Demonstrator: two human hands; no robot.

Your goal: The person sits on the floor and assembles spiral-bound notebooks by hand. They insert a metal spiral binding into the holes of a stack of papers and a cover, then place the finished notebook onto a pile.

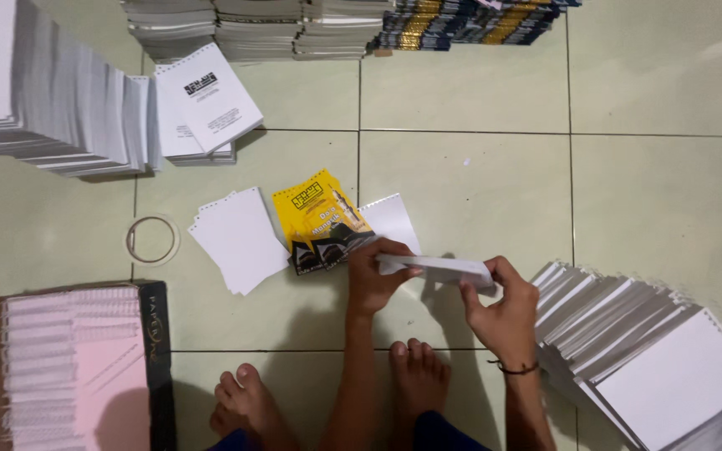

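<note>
White paper stack (438,269): a thin bundle of punched sheets, held edge-on above the pale tiled floor (645,192), between both hands, at centre frame, just right of the yellow cover.

We log the rest from left to right. Far left, top: a tall pile of white booklets (43,92), its side showing grey page edges. Below it, bottom left, an open dark box (156,367) filled with rows of white binding combs (68,334), with pale lettering down its black rim. Right of the tall pile, a short stack of white title pages (206,96), each with a small black rectangular mark near the top. Beneath that, a clear tape ring (151,240) lies flat on the tile. Next, loose white punched sheets (240,238), fanned slightly, holes along the upper left edge. Beside them lies the yellow cover (321,221), tilted, with a black block at top and a dark band across its lower part; another white punched sheet sticks out from under its right side.

Left hand (371,276): fingers curled over the left end of the bundle, thumb below, gripping it. Right hand (503,309): closed on the bundle's right end, a dark band on the wrist. Two bare feet (327,392) rest on the tile below the hands.

Top centre: rows of stacked white booklets, then a blue-and-yellow stack (470,23). Far right, bottom: a slumped heap of white punched pages (653,359), fanned out.
</note>
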